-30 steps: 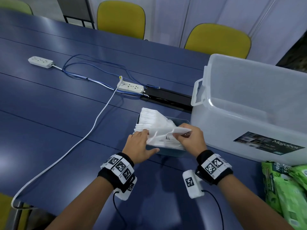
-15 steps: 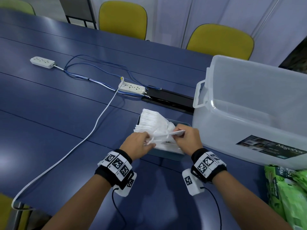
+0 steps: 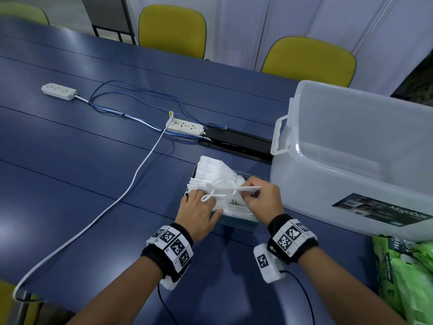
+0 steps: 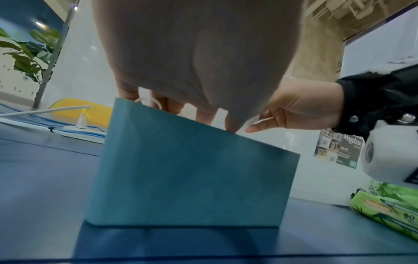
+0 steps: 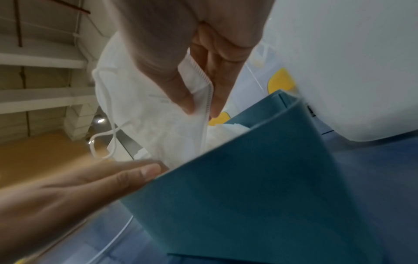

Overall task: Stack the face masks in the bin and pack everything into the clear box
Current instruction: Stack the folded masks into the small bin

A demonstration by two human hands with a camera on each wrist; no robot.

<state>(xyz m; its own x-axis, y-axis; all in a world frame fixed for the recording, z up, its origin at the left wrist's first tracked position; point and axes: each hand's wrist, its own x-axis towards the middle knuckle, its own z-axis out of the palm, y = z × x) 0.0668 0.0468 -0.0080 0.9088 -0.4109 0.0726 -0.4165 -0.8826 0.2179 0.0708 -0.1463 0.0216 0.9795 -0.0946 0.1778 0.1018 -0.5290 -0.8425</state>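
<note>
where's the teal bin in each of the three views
Head: the teal rectangular bin sits at lower centre, mostly hidden behind both hands and the white face masks.
Left wrist: it fills the centre, its outer wall toward the camera.
Right wrist: lower right, tilted in the picture, masks showing above its rim.
Shared landmark: the clear plastic storage box, right of the bin in every view.

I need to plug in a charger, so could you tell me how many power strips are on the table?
2. One power strip lies at the far left of the table; the other lies mid-table, just beyond the bin. Others may sit out of view.
</note>
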